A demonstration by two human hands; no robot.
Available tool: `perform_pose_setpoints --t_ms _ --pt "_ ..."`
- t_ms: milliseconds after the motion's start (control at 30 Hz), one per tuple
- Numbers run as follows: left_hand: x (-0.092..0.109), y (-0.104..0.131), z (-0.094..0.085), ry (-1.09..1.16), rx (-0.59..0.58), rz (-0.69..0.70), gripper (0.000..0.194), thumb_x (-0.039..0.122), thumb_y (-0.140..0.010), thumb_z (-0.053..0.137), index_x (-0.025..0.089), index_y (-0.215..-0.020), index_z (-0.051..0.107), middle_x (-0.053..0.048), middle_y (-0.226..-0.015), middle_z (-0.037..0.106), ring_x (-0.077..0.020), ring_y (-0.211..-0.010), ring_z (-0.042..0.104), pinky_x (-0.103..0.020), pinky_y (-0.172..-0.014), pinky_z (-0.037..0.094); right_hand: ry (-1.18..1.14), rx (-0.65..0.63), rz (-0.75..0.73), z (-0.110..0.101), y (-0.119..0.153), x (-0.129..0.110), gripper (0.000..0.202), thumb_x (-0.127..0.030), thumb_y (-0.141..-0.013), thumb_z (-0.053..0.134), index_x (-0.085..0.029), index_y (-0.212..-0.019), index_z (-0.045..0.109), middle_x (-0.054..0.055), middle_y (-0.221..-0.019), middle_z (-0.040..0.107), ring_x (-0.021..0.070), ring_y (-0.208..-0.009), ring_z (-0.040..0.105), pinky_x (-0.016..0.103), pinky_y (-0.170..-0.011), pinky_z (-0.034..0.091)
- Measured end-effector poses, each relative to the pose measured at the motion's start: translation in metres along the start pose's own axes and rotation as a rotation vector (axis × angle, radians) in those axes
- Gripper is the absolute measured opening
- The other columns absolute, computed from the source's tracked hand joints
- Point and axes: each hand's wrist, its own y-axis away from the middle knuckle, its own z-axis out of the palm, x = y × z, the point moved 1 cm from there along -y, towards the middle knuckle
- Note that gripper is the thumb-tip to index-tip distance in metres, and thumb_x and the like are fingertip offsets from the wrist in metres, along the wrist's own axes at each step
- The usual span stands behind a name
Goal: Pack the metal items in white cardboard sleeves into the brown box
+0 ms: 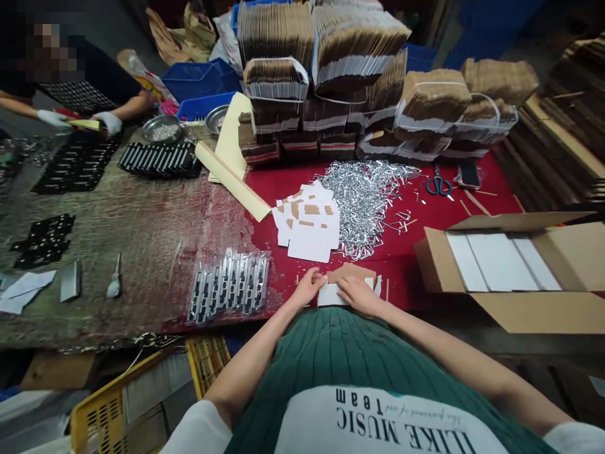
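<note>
A small white-and-brown cardboard piece (350, 272), partly folded, lies at the table's front edge against the green apron (331, 340). My left hand (309, 287) is at its left edge, thumb and fingertips closed on the corner. Over its white face, my right hand (362, 295) rests with the fingers stretched out and slightly apart, pressing on it. My hands cover part of the piece. Just beyond them is a loose pile of flat white cards (309, 243), some with torn brown patches. A large heap of bent shiny metal pieces (362, 208) spreads to the right of those cards.
Bundled cardboard stacks (278, 82) line the back. An open carton (435, 261) with white boxes stands at right, near scissors (439, 183). Bagged metal parts (229, 284) lie at left. Another person's gloved hands (109, 122) work at far left. A yellow crate (99, 416) sits below.
</note>
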Motion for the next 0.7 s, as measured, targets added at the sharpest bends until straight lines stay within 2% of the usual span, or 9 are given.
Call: perform_pose_setpoints --t_ms 100,167,233,300,367,400,533,600,700 --pt "-0.013 0.001 0.006 -0.086 -0.176 -0.017 0.035 0.022 -0.074 0.061 0.013 -0.107 0.059 -0.008 -0.105 0.067 -0.0192 -0.093 0.061 -0.035 -0.087 0.046 0.071 0.078 0.041 -0.005 0.000 0.011 0.031 -0.035 -0.086 0.050 -0.021 -0.113 0.056 0.014 -0.128 0.046 0.0274 -0.113 0.044 0.041 -0.090 0.035" --pt "-0.019 -0.001 0.012 -0.143 -0.197 -0.002 0.034 0.018 -0.074 0.058 0.013 -0.107 0.061 -0.008 -0.107 0.068 -0.0201 -0.095 0.061 -0.036 -0.090 0.045 0.107 0.127 0.179 -0.009 -0.004 0.026 0.053 -0.044 -0.078 0.059 -0.023 -0.125 0.049 0.015 -0.137 0.040 0.0326 -0.121 0.037 0.046 -0.093 0.032" --pt "-0.022 -0.005 0.015 -0.242 -0.166 0.006 0.035 0.019 -0.075 0.057 0.014 -0.110 0.061 -0.008 -0.109 0.067 -0.0219 -0.098 0.061 -0.037 -0.090 0.045 0.087 0.058 0.354 -0.016 -0.008 0.043 0.068 -0.050 -0.073 0.064 -0.020 -0.131 0.044 0.016 -0.127 0.049 0.0321 -0.115 0.044 0.041 -0.087 0.036" --pt "-0.021 -0.009 0.014 -0.365 -0.136 -0.004 0.037 0.024 -0.076 0.058 0.016 -0.113 0.061 -0.010 -0.108 0.067 -0.0247 -0.099 0.061 -0.038 -0.089 0.045 0.057 -0.105 0.422 -0.026 -0.008 0.053 0.057 -0.049 -0.073 0.063 -0.018 -0.120 0.053 0.012 -0.104 0.062 0.0273 -0.098 0.054 0.033 -0.075 0.039" --pt "-0.016 -0.011 0.009 -0.414 -0.117 -0.017 0.038 0.031 -0.077 0.059 0.018 -0.112 0.061 -0.010 -0.108 0.067 -0.0260 -0.100 0.061 -0.038 -0.089 0.045 0.041 -0.224 0.328 -0.041 -0.004 0.052 0.033 -0.044 -0.078 0.059 -0.020 -0.101 0.062 0.006 -0.084 0.064 0.0217 -0.082 0.057 0.027 -0.066 0.037" --pt "-0.011 -0.011 0.006 -0.387 -0.117 -0.014 0.038 0.035 -0.077 0.059 0.018 -0.112 0.061 -0.010 -0.108 0.067 -0.0255 -0.100 0.061 -0.038 -0.090 0.045 0.040 -0.223 0.248 -0.049 0.000 0.047 0.025 -0.041 -0.081 0.056 -0.020 -0.094 0.063 0.005 -0.081 0.063 0.0196 -0.078 0.056 0.026 -0.064 0.035" --pt "0.010 -0.011 -0.008 -0.090 -0.099 0.073 0.047 0.038 -0.075 0.063 0.017 -0.116 0.057 -0.010 -0.116 0.063 -0.0205 -0.103 0.060 -0.033 -0.092 0.045 0.137 0.021 0.058 -0.068 0.018 0.016 0.026 -0.028 -0.093 0.037 -0.022 -0.093 0.063 0.007 -0.084 0.058 0.0181 -0.079 0.049 0.027 -0.063 0.033" --pt "0.017 -0.013 -0.010 -0.042 -0.028 0.108 0.051 0.035 -0.072 0.066 0.016 -0.118 0.055 -0.010 -0.118 0.061 -0.0191 -0.099 0.061 -0.032 -0.091 0.045 0.240 0.107 0.084 -0.059 0.020 0.006 0.030 -0.025 -0.094 0.033 -0.022 -0.097 0.062 0.009 -0.085 0.056 0.0203 -0.080 0.046 0.029 -0.064 0.033" --pt "0.012 -0.016 -0.005 -0.214 0.142 0.136 0.038 0.030 -0.076 0.062 0.016 -0.111 0.059 -0.010 -0.111 0.063 -0.0186 -0.094 0.061 -0.032 -0.089 0.045 0.322 0.115 0.127 -0.024 0.014 0.003 0.032 -0.017 -0.092 0.034 -0.022 -0.114 0.057 0.011 -0.094 0.057 0.0234 -0.086 0.045 0.032 -0.067 0.036"
